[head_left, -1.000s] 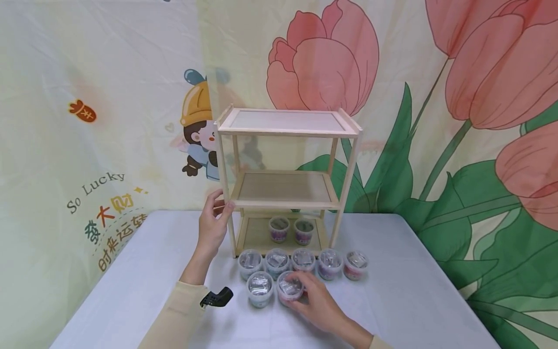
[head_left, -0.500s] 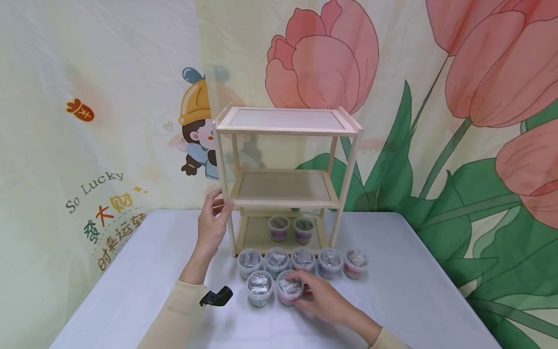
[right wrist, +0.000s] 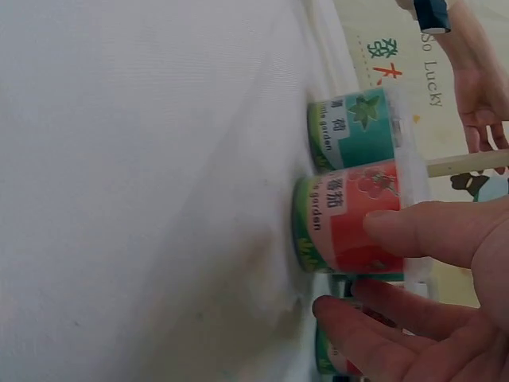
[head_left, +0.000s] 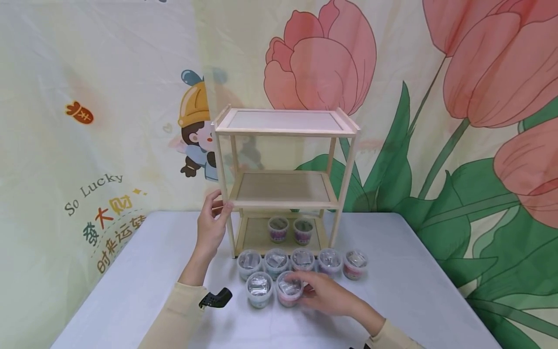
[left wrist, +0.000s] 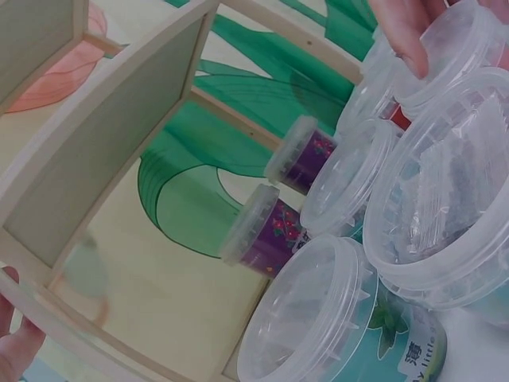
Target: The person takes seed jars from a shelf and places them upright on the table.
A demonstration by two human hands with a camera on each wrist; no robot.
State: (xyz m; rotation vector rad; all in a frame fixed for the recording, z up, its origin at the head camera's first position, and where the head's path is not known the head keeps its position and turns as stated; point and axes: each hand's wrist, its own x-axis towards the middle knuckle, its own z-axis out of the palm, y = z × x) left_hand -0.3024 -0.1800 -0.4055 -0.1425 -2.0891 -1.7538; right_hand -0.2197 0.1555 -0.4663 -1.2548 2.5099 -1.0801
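The left hand (head_left: pixel 212 224) pinches the front left post of the wooden shelf rack (head_left: pixel 285 130), thumb and fingers closed round it. Just right, on the white table (head_left: pixel 418 295), the right hand (head_left: pixel 324 294) wraps its fingers round a red-labelled tub (head_left: pixel 289 288) in the front row, beside a teal tub (head_left: pixel 259 289). Its clear lid blurs the contents; the palm hides its right side.
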